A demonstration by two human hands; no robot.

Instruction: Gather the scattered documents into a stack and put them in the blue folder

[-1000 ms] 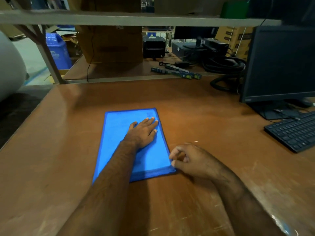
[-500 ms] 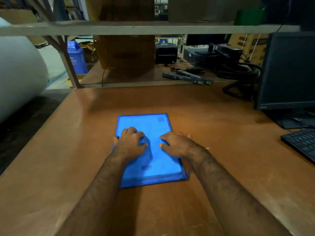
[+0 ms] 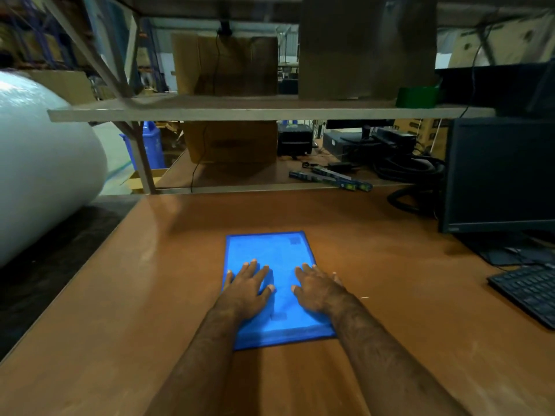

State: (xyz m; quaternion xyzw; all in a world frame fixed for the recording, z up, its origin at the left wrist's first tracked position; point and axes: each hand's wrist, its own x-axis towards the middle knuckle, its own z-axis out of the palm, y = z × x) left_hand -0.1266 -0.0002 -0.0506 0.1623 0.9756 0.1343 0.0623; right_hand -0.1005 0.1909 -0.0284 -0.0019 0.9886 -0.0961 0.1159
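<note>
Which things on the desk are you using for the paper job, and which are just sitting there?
For the job:
- flat blue plastic folder, closed on the brown wooden desk
- left hand and right hand, pressed flat on it

Just lying about:
- black computer monitor
- black keyboard
- coiled black cables
- big white roll

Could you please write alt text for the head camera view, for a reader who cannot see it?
Both hands, left hand and right hand, lie flat, fingers spread, on a closed blue folder on a brown wooden desk. A dark monitor and keyboard stand to the right.
</note>
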